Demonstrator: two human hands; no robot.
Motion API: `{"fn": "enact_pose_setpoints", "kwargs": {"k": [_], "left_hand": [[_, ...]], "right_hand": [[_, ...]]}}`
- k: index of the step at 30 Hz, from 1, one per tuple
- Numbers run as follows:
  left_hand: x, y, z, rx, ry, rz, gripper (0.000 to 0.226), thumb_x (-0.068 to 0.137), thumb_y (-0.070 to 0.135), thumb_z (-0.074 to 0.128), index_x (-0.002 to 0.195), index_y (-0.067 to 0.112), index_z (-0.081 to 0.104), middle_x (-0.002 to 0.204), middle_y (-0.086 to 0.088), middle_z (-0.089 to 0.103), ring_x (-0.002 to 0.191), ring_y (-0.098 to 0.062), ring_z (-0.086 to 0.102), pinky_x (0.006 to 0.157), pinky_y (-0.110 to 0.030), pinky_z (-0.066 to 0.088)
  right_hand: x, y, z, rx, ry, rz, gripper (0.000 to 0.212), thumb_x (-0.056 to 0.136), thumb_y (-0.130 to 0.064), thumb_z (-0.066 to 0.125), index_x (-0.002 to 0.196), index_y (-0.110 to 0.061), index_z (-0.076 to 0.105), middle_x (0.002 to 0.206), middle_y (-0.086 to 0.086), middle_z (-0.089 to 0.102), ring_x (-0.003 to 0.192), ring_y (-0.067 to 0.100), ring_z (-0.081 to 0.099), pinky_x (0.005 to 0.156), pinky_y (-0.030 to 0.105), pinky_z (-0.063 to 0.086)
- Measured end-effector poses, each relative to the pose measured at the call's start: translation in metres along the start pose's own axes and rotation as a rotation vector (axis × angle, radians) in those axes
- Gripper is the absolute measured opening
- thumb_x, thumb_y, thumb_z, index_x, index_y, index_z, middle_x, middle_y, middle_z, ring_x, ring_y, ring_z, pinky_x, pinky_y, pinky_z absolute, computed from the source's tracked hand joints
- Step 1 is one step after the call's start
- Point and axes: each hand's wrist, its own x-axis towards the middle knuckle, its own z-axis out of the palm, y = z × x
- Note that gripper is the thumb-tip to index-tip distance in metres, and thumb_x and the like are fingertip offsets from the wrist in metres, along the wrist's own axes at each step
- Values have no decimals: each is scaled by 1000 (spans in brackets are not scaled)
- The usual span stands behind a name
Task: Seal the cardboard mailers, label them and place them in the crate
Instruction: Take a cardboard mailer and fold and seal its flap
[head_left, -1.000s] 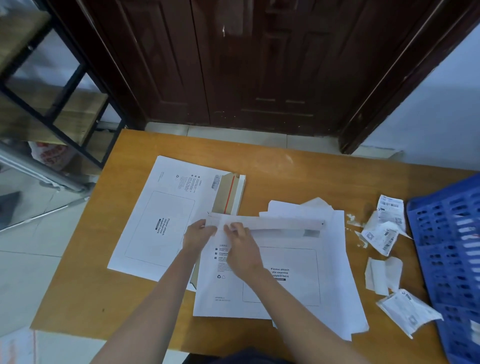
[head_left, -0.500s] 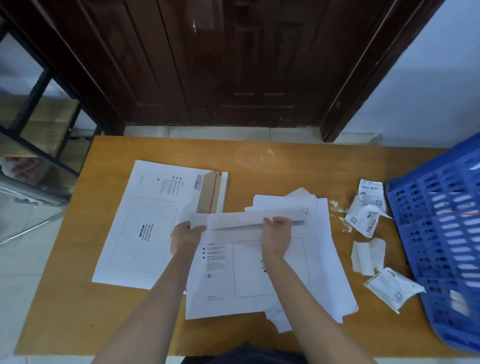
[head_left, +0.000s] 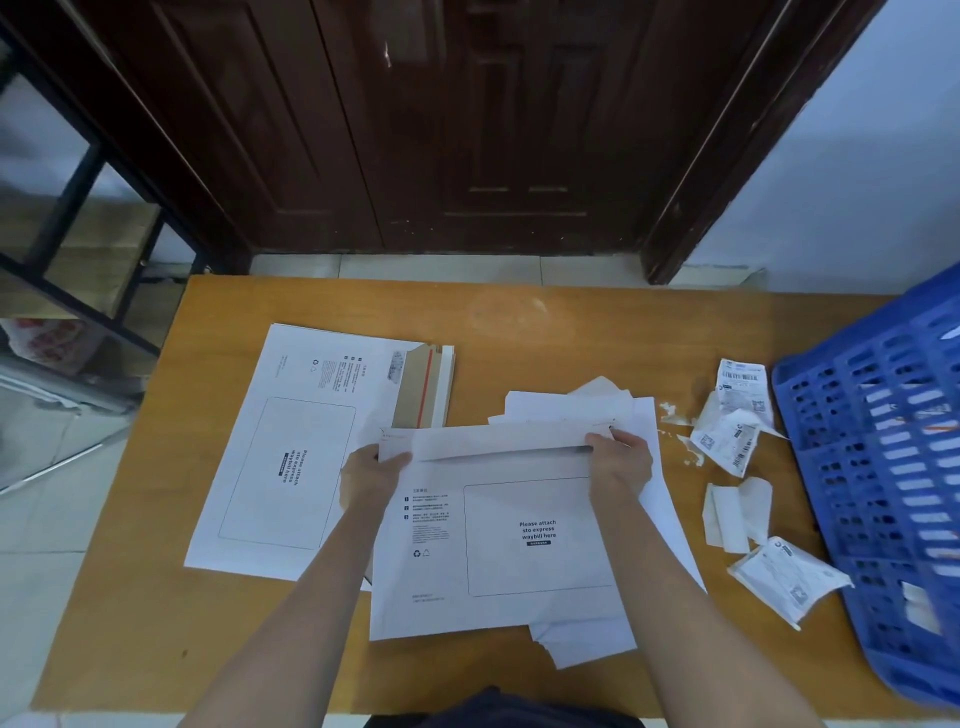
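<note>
A white cardboard mailer (head_left: 498, 551) lies in front of me on the wooden table (head_left: 571, 332), printed side up, on top of other white sheets. Its flap (head_left: 493, 441) is folded down along the far edge. My left hand (head_left: 371, 475) pinches the flap's left end. My right hand (head_left: 618, 465) presses on the flap's right end. A second mailer (head_left: 291, 452) lies to the left, turned sideways, its brown flap with a red strip (head_left: 423, 384) open. The blue crate (head_left: 883, 478) stands at the right edge. Crumpled shipping labels (head_left: 732, 426) lie between the mailer and the crate.
Torn white backing strips (head_left: 735, 512) and another crumpled label (head_left: 787, 577) lie near the crate. A dark wooden door (head_left: 467, 130) stands behind the table. A black metal shelf frame (head_left: 78, 218) is at the far left, over a tiled floor.
My right hand has slid along the flap from its left part to its right end. My left hand has stayed at the left end.
</note>
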Motion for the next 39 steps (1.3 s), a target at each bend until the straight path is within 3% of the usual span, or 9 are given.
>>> {"fn": "enact_pose_setpoints", "kwargs": {"k": [5, 10, 14, 16, 19, 26, 30, 35, 39], "left_hand": [[2, -2, 1, -24, 3, -5, 23, 83, 27, 69, 74, 8, 60, 61, -2, 51, 54, -18, 42, 52, -23, 30], [3, -3, 2, -24, 5, -13, 24, 82, 27, 70, 81, 4, 64, 62, -3, 51, 56, -20, 42, 53, -24, 30], [5, -4, 2, -26, -1, -19, 25, 82, 28, 70, 82, 3, 64, 66, -5, 54, 58, -22, 44, 55, -25, 32], [6, -4, 2, -29, -3, -20, 26, 82, 28, 70, 86, 2, 67, 70, -6, 58, 60, -22, 46, 57, -26, 35], [6, -4, 2, -21, -10, -22, 26, 82, 28, 70, 84, 3, 65, 70, -6, 57, 59, -21, 46, 55, -25, 34], [6, -5, 3, 1, 16, -10, 27, 82, 29, 71, 76, 6, 59, 65, -5, 52, 56, -21, 42, 53, -24, 31], [6, -4, 4, -8, 27, -7, 27, 81, 28, 71, 77, 3, 61, 64, -6, 51, 56, -21, 41, 52, -25, 30], [7, -3, 4, 8, 39, -2, 27, 81, 28, 71, 71, 9, 55, 61, -6, 48, 55, -22, 39, 52, -24, 28], [4, -2, 4, -10, 26, -11, 22, 83, 27, 69, 78, 6, 63, 67, -6, 56, 59, -23, 47, 54, -24, 34]], "right_hand": [[3, -4, 0, -20, -82, 55, 26, 80, -24, 64, 103, -12, 66, 94, 5, 62, 78, 21, 51, 62, 26, 37], [10, -12, -1, -67, -95, 72, 22, 81, -19, 58, 88, 0, 67, 88, 13, 63, 72, 24, 50, 66, 30, 39], [15, -11, -1, 30, -80, 116, 10, 77, -9, 64, 70, -9, 57, 71, 6, 60, 54, 15, 44, 48, 25, 33], [15, -8, -2, 65, -50, 114, 10, 75, -6, 67, 81, -10, 60, 73, 6, 60, 56, 16, 45, 47, 24, 31], [12, -3, -4, 89, -7, 83, 37, 76, -7, 71, 108, -16, 54, 94, 4, 57, 77, 21, 51, 58, 24, 37], [9, 6, 0, -182, 66, -114, 37, 81, -12, 66, 114, -11, 50, 101, 9, 64, 79, 27, 58, 68, 33, 46], [9, 9, 3, -473, 133, -315, 32, 83, -15, 64, 110, -11, 48, 110, 9, 56, 77, 29, 55, 70, 35, 42], [13, 10, -1, -718, 204, -310, 43, 82, -32, 70, 113, -14, 47, 120, 12, 47, 109, 31, 50, 93, 40, 31], [0, 17, 13, -776, 153, -704, 23, 91, -18, 53, 114, -13, 54, 119, 9, 51, 109, 29, 48, 87, 38, 34]]}}
